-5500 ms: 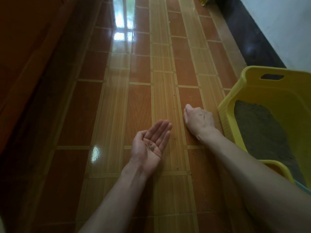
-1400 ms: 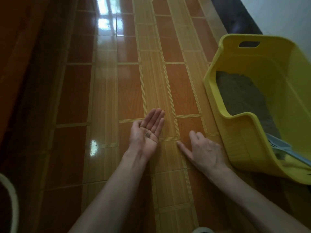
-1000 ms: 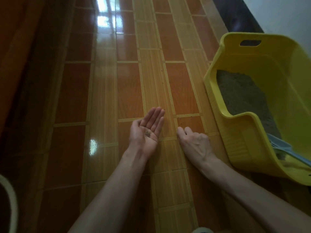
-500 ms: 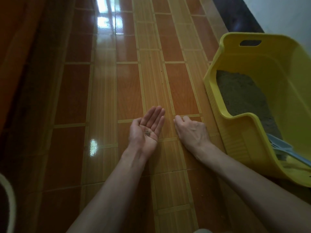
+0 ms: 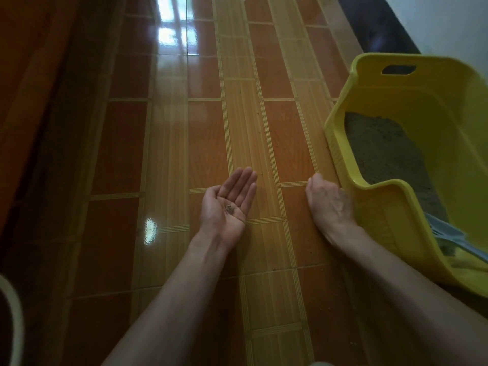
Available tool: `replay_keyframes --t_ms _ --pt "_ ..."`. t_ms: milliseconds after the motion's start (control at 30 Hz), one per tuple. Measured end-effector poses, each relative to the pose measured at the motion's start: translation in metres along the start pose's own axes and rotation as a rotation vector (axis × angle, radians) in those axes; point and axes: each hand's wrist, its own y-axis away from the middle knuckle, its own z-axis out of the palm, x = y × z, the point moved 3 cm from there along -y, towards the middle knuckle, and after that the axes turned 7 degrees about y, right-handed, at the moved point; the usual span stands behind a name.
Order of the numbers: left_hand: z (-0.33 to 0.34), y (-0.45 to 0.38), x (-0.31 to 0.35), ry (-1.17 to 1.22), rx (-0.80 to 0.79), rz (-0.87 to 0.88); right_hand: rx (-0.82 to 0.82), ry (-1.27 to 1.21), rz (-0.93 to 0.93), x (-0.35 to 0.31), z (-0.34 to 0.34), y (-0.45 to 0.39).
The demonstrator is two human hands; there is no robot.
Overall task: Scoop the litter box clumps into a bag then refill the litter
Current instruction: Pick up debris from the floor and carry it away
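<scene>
The yellow litter box [image 5: 396, 223] stands on the tiled floor [image 5: 264, 128] at the right side of the view, and all places below are given from it. Inside it lies grey-brown litter [image 5: 383, 151], which covers the bottom. A handle slot is cut in its far wall. At the near end of the box, a grey-blue scoop [image 5: 446, 239] lies inside, and only part of it shows above the low front rim.

The right hand [image 5: 330, 204] is just beside the left outer wall of the box, near the low front rim, with its back turned up. It is low at the floor, and its fingers are curled under and hidden, so I cannot tell if they pinch anything. The side of the hand seems to touch the box wall, but this is not sure.

The left hand [image 5: 229, 202] is further left of the box, well apart from it, with the palm turned up. Its fingers are straight and lie together. In the palm rests a little heap of dark litter grains [image 5: 229, 208].

More small grains lie scattered on the tiles to the left of the box. At the far left lower corner of the view, a pale curved rim [image 5: 13, 320] shows; what it belongs to is not clear.
</scene>
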Motion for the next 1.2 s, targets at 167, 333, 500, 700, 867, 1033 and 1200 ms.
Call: replay_keyframes --t_ms 167,333,500,700,867,1033,1200 --pt "0.0 -0.001 -0.001 0.001 0.008 -0.004 -0.016 0.079 0.058 0.0 0.005 -0.013" --pt "0.002 0.0 -0.003 -0.013 0.01 -0.006 -0.01 0.171 -0.087 -0.016 0.007 -0.009" --pt "-0.001 0.0 0.0 -0.007 0.008 -0.001 -0.052 0.289 -0.089 -0.014 0.008 -0.008" --pt "0.0 0.001 0.0 0.002 0.007 0.002 -0.181 0.342 -0.086 -0.016 0.003 -0.014" --pt "0.002 0.005 -0.002 -0.004 -0.003 -0.007 -0.136 0.109 -0.06 -0.005 0.001 -0.005" --pt "0.003 0.005 -0.006 -0.014 -0.004 -0.013 -0.065 -0.049 0.005 -0.001 -0.006 0.01" --pt "0.005 0.003 -0.013 -0.03 0.006 -0.027 -0.033 -0.153 0.021 -0.009 -0.016 0.01"
